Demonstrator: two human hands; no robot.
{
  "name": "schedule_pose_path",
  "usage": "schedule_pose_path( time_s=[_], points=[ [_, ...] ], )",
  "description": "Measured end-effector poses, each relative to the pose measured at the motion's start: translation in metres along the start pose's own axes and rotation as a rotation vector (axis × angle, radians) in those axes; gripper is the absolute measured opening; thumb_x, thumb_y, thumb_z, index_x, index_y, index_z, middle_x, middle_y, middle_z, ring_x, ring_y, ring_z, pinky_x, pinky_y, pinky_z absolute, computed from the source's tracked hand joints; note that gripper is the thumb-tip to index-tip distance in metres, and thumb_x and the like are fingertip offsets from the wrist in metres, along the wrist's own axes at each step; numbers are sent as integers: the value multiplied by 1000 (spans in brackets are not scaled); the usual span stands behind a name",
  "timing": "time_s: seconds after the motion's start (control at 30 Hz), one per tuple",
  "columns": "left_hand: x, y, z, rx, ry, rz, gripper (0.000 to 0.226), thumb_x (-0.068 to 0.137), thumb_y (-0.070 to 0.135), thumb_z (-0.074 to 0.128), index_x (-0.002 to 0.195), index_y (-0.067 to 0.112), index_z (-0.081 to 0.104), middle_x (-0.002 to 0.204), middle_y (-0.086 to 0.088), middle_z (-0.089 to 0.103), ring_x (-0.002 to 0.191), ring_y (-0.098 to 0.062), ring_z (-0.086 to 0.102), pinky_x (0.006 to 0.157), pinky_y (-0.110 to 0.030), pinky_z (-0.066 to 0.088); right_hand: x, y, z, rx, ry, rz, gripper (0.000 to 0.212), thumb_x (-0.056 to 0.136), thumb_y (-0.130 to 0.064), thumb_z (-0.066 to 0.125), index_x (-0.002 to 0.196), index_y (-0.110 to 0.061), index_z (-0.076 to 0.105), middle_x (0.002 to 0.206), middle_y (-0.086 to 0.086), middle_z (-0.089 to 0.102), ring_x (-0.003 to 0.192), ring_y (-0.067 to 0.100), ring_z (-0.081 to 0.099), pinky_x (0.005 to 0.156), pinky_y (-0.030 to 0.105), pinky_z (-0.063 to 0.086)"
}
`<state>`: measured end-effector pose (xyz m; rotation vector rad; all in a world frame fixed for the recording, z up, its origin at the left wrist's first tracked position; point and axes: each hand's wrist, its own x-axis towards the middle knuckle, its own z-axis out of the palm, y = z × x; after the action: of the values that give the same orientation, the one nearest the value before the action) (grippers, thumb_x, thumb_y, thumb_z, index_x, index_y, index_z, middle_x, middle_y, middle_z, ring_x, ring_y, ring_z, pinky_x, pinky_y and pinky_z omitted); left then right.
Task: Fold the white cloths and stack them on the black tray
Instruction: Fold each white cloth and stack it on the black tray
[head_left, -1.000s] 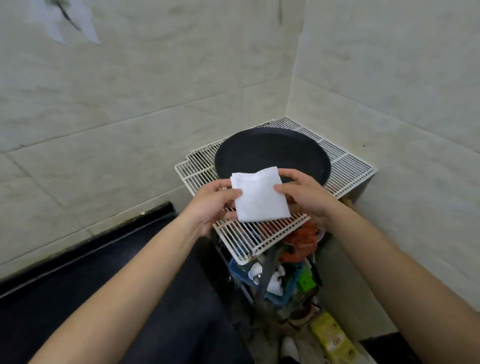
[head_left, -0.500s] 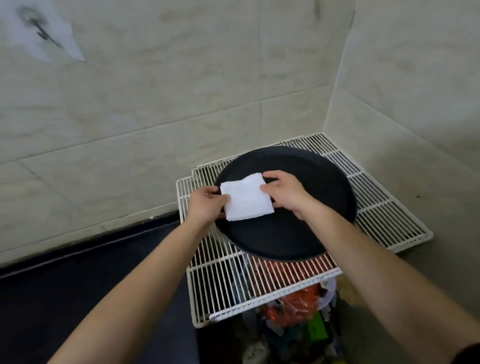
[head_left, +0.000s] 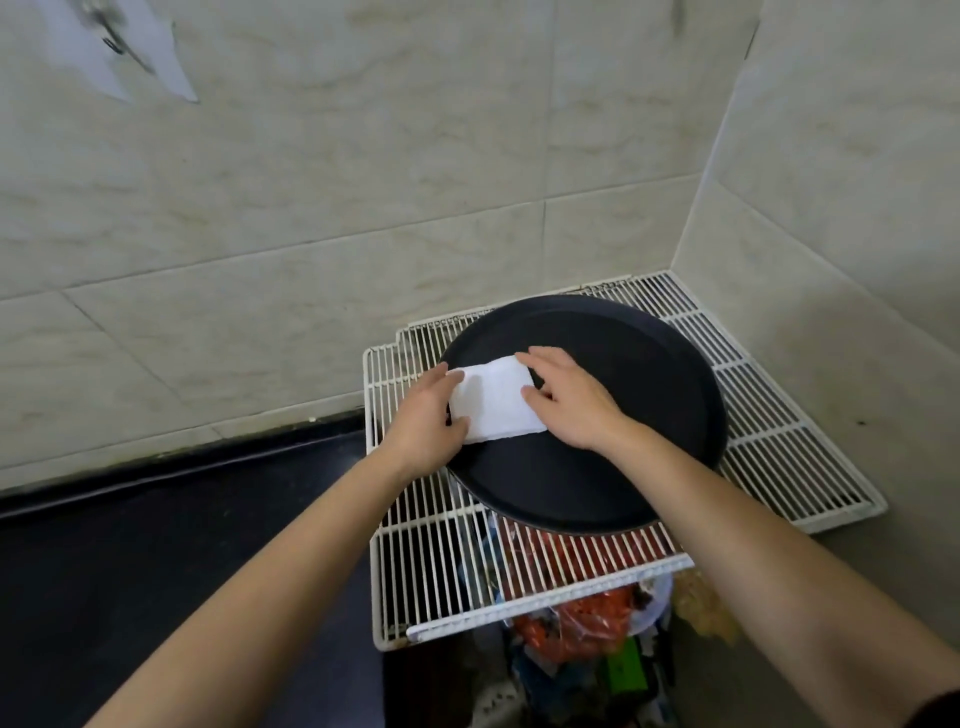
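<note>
A tiled corner, with a white wire rack (head_left: 431, 561) pushed right into it.

From where I stand, two walls of large pale beige, marble-veined tiles (head_left: 363, 182) meet at a corner on the right, their thin grey grout lines running level. A torn scrap of white paper (head_left: 130, 57) clings high on the left wall. Along the foot of that wall runs a black, smooth ledge or counter (head_left: 156, 545), touching the rack's left edge. Under the rack is clutter: a crumpled red-orange plastic bag (head_left: 582, 618) and a small green packet (head_left: 626, 670). The light is soft and even, with only faint shadows.
</note>
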<state>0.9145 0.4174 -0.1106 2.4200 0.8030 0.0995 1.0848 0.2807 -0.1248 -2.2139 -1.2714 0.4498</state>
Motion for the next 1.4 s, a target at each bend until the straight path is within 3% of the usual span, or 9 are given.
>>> schedule_pose_path(
  time_s=[0.1, 0.2, 0.27, 0.33, 0.43, 0.6, 0.73, 0.9, 1.4],
  points=[
    [0, -1, -3, 99, -153, 25, 59, 90, 3, 50, 147, 6, 35, 155, -15, 33, 145, -38, 22, 120, -43, 21, -4, 2, 1, -188, -135, -54, 58, 105, -32, 39, 160, -23, 20, 168, -8, 7, 147, 28, 30, 117, 43, 32],
    [2, -2, 0, 170, -212, 17, 27, 84, -3, 44, 107, 11, 42, 113, -11, 49, 119, -38, 41, 101, -41, 35, -8, 1, 5, -304, -182, -54, 58, 106, -30, 35, 160, -17, 18, 169, -5, 6, 146, 31, 24, 116, 44, 32],
    [2, -4, -1, 141, -217, 18, 25, 82, -3, 45, 102, 11, 40, 105, -6, 46, 112, -35, 44, 90, -38, 37, -9, 1, 5, -239, -201, -10, 59, 106, -28, 36, 160, -15, 16, 169, -4, 6, 147, 31, 23, 120, 42, 27],
    [-5, 4, -9, -13, -187, 17, 37, 81, 0, 49, 117, 7, 47, 118, -9, 51, 119, -36, 48, 96, -39, 42, -10, -2, 0, -67, -172, 53, 63, 105, -26, 40, 161, -16, 13, 169, -4, 4, 149, 28, 28, 123, 42, 22],
    [-25, 6, -29, -129, -44, 3, 59, 94, 5, 52, 150, 7, 33, 155, -10, 35, 143, -27, 31, 114, -26, 24, -14, -14, -15, 38, -19, 77, 66, 105, -32, 42, 161, -20, 8, 169, -5, 2, 147, 23, 32, 121, 44, 28],
    [-69, -31, -63, 258, 346, -21, 64, 103, 53, 30, 157, 22, 20, 166, -6, 12, 152, -27, 13, 121, -49, 15, -12, -63, -18, -194, 143, -100, 72, 104, -52, 35, 161, -24, 1, 169, 1, -6, 153, 31, 12, 120, 48, 22],
    [-126, -72, -86, 432, 554, -181, 71, 98, 59, 22, 156, 20, 26, 165, -11, 14, 151, -34, 13, 117, -59, 18, 0, -119, 23, -264, 147, -287, 75, 100, -64, 25, 161, -26, 2, 168, 8, -12, 155, 29, -4, 124, 48, 6],
    [-208, -141, -106, 563, 493, -422, 71, 96, 59, 24, 158, 24, 21, 166, -13, 5, 152, -37, 6, 115, -66, 15, -3, -195, 101, -323, 91, -474, 78, 97, -70, 20, 160, -31, -1, 167, 10, -17, 153, 31, -17, 124, 52, -5],
    [-606, -371, -206, 629, 621, -948, 73, 97, 63, 22, 159, 29, 0, 165, -6, -17, 152, -33, -14, 117, -65, 3, -154, -553, 388, -236, -191, -900, 78, 100, -65, 29, 161, -28, -2, 167, 10, -17, 154, 32, -13, 124, 51, 0]
  ],
)
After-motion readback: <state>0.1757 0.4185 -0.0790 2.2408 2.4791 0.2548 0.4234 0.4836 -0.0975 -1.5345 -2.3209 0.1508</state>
